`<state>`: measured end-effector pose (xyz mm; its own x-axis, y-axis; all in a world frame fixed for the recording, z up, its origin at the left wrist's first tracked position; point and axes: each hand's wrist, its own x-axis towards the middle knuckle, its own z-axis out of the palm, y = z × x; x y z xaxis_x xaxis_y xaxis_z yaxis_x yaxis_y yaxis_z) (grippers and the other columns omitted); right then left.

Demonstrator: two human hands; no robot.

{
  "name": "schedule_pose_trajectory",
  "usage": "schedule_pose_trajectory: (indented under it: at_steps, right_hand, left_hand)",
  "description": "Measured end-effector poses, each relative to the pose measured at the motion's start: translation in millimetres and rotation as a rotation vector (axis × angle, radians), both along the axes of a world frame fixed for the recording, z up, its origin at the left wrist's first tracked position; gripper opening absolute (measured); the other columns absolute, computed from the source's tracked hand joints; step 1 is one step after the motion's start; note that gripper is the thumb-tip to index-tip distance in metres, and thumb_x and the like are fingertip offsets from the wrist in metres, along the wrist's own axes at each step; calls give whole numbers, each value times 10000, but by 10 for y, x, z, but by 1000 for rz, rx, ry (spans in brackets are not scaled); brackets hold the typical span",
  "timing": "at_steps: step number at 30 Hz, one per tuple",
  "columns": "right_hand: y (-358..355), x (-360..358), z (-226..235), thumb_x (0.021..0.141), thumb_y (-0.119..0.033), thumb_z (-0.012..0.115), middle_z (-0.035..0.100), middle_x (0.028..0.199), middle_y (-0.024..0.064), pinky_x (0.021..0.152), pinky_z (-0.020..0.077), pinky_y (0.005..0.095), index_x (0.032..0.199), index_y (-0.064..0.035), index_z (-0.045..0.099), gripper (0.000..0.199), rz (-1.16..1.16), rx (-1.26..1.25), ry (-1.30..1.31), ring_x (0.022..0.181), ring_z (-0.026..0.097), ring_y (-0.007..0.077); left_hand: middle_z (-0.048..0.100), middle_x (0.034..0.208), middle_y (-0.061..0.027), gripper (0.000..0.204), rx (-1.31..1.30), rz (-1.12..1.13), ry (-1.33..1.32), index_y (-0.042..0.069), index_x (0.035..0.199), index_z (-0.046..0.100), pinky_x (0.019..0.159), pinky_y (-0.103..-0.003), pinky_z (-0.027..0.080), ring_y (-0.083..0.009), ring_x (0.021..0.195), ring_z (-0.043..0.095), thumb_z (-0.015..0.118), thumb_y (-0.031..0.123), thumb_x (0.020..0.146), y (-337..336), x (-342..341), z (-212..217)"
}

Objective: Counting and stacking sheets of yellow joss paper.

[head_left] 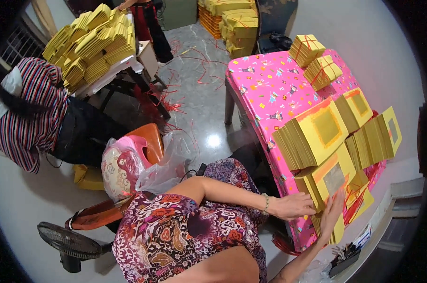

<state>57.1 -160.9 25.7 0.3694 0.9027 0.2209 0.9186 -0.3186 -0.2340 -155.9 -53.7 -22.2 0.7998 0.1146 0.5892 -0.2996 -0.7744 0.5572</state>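
My left hand (pixel 294 206), with a beaded bracelet at the wrist, has its fingers bent together against the near left edge of a stack of yellow joss paper (pixel 319 181). This stack carries a silvery square on top. My right hand (pixel 333 212) lies along its near right side with fingers stretched out. More yellow paper (pixel 337 231) shows under and beside my right hand. Just beyond stands a larger joss paper stack (pixel 317 127) with a gold square. Red ties (pixel 354 203) lie right of my hands.
The pink patterned table (pixel 256 89) also bears tied bundles (pixel 323 73) and a leaning stack (pixel 373 141). A person in a striped top (pixel 32 108) bends beside another table heaped with yellow paper (pixel 95 45). A fan (pixel 69 243) and an orange chair (pixel 152 139) stand to my left.
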Motion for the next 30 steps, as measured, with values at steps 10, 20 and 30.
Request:
schedule_pose_trajectory:
  at_steps: [10,20,30]
  right_hand:
    - [74,-7,-65,1014,-234,509,432,1481,206,1154,282,466,1405,-15,469,450,-76,-87,31,1387,376,380]
    - [621,-427,346,937,-185,634,593,1299,176,1014,456,443,1271,-29,586,372,179,156,132,1204,564,372]
    - [1002,-698,306,956,-307,623,330,1503,292,1143,323,462,1483,43,291,714,108,210,58,1393,352,423]
  left_hand:
    - [617,1056,-129,448,-127,192,-96,80,1236,617,854,-437,489,-328,981,586,671,53,792,404,-61,-117]
    - [644,1030,-129,398,-171,462,-167,72,1178,675,804,-375,503,-294,923,603,671,-8,789,748,-271,113]
    - [529,1258,-202,587,-169,833,-256,29,1395,476,978,-434,434,-340,1130,528,707,155,869,1370,-349,225]
